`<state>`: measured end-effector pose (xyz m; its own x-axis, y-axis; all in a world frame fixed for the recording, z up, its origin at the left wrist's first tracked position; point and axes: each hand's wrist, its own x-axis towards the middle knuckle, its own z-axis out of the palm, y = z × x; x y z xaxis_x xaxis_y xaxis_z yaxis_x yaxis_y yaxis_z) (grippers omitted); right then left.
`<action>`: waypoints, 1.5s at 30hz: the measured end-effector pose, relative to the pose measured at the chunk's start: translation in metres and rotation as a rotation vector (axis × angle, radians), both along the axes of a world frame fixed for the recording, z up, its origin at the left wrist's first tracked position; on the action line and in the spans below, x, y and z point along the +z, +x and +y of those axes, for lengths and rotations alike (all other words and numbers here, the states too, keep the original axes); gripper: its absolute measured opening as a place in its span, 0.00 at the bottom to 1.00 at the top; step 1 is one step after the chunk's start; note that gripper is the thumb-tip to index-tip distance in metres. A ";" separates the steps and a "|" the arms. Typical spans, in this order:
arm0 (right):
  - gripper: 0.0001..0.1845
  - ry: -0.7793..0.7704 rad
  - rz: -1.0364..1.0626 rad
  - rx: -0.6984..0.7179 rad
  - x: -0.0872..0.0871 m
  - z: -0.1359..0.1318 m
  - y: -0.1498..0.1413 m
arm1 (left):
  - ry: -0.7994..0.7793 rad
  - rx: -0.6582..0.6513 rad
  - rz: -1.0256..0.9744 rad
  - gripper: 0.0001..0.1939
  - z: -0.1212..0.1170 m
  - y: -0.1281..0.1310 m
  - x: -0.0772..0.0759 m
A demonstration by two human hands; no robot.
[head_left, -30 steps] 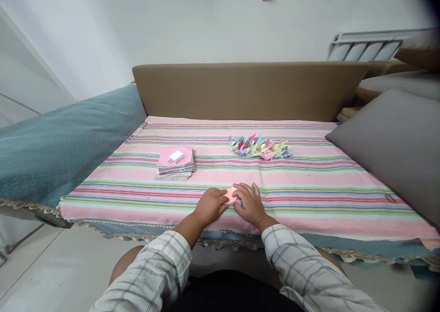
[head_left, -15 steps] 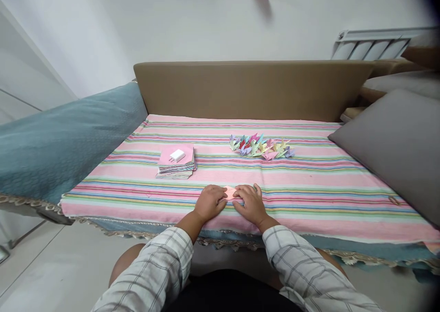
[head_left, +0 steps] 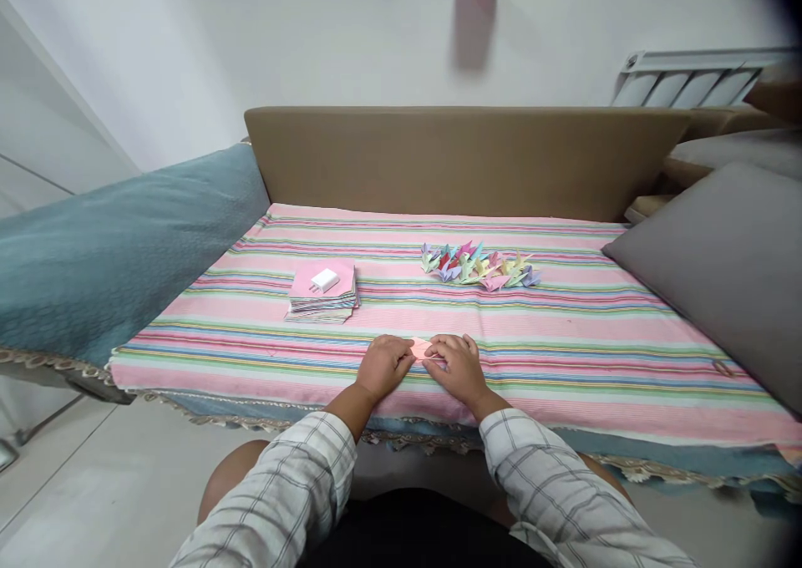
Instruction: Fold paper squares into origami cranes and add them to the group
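A small pink piece of folded paper [head_left: 420, 349] lies between my hands near the front of the striped cloth. My left hand [head_left: 384, 367] pinches its left end between thumb and fingers. On the other end, my right hand [head_left: 458, 369] is closed the same way. My fingers cover both ends, so only the middle of the paper shows. Beyond my right hand sits a cluster of folded paper cranes [head_left: 479, 267] in several colours. To the left is a stack of square paper sheets [head_left: 322, 303], with a white charger plug [head_left: 324, 281] lying on top.
The striped cloth [head_left: 213, 334] covers the sofa seat. A brown backrest [head_left: 464, 163] rises behind it. A blue-covered armrest [head_left: 125, 242] stands at the left, and a grey cushion [head_left: 727, 267] leans at the right. A small brownish object [head_left: 722, 367] lies near the cushion.
The view has tilted slightly downward. Both hands stay on the pink paper, with barely any movement of the fingers. The pink paper on the wall hangs at a different angle.
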<state>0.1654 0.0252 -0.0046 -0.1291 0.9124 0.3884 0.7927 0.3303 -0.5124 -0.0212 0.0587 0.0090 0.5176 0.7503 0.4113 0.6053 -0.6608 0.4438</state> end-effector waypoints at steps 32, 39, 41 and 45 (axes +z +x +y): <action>0.10 -0.015 0.010 -0.180 0.002 0.010 -0.014 | 0.042 0.015 0.021 0.14 0.005 0.001 -0.012; 0.07 -0.005 -0.004 -0.173 0.000 0.011 -0.012 | 0.167 -0.007 0.110 0.12 0.002 0.000 -0.013; 0.05 -0.009 0.003 -0.165 0.001 0.010 -0.011 | 0.184 -0.019 0.113 0.12 0.002 0.000 -0.013; 0.05 -0.036 0.037 -0.140 0.001 0.009 -0.008 | 0.193 -0.029 0.100 0.12 0.003 0.000 -0.014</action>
<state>0.1570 0.0340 -0.0036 0.0147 0.9340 0.3570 0.8100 0.1982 -0.5519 -0.0213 0.0615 -0.0050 0.5830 0.6470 0.4914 0.6197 -0.7452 0.2461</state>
